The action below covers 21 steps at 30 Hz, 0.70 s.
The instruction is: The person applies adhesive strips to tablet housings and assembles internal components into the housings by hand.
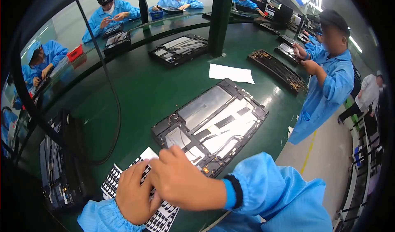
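Observation:
Low in the head view, my two hands meet over a white sheet of small black stickers (pixel 112 182). My left hand (pixel 133 191) is closed on the sheet, its fingers pressed together across it. My right hand (pixel 181 178) lies against the left one with its fingers curled into a pinch. Whatever it pinches is hidden behind the fingers. Just beyond my hands, a flat black electronic device casing (pixel 214 121) lies on the green table, showing silver panels and dark cables; its near left corner is partly covered by my right hand.
Another dark casing (pixel 57 170) stands at the left, near a hanging black cable (pixel 119 108). Farther off are a white paper (pixel 231 73), a casing (pixel 179 50), a green post (pixel 220 22) and a black tray of small parts (pixel 275 70). A co-worker (pixel 329 71) stands at the right.

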Motion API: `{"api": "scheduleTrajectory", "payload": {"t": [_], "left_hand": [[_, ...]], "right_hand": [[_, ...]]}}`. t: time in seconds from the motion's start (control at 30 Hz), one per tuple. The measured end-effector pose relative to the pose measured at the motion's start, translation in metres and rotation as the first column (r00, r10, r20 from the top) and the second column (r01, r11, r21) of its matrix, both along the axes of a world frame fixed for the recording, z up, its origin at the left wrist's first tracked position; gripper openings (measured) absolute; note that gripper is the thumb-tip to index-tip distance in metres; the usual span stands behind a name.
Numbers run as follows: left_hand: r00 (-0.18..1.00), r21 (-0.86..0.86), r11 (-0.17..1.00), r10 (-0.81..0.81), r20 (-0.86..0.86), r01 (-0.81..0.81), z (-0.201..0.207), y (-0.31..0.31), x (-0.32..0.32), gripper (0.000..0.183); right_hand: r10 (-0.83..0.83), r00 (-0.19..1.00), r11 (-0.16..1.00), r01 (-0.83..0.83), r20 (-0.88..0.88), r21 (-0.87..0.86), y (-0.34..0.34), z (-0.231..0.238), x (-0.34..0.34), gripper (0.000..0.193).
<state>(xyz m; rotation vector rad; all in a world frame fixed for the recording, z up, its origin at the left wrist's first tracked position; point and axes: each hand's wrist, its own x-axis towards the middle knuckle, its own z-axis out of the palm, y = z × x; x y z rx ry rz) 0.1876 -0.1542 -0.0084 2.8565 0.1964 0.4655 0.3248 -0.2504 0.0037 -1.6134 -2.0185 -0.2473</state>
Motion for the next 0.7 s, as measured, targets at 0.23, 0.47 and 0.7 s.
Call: {"api": "scheduleTrajectory", "payload": {"t": [0.23, 0.47, 0.7], "left_hand": [[0.996, -0.085, 0.995, 0.044, -0.072, -0.05, 0.04, -0.022, 0.002, 0.041], [0.949, -0.1, 0.944, -0.314, 0.004, 0.313, 0.063, -0.059, 0.071, 0.044], [0.848, 0.088, 0.851, -0.525, 0.081, 0.518, 0.026, -0.068, 0.147, 0.034]], "right_hand": [[0.126, 0.766, 0.969, -0.233, -0.63, -0.089, -0.101, 0.023, 0.048, 0.007], [-0.331, 0.58, 0.944, 0.206, -0.745, -0.259, -0.149, 0.025, 0.172, 0.003], [-0.237, 0.675, 0.963, 0.07, -0.699, -0.259, -0.127, 0.013, 0.19, 0.002]]}}
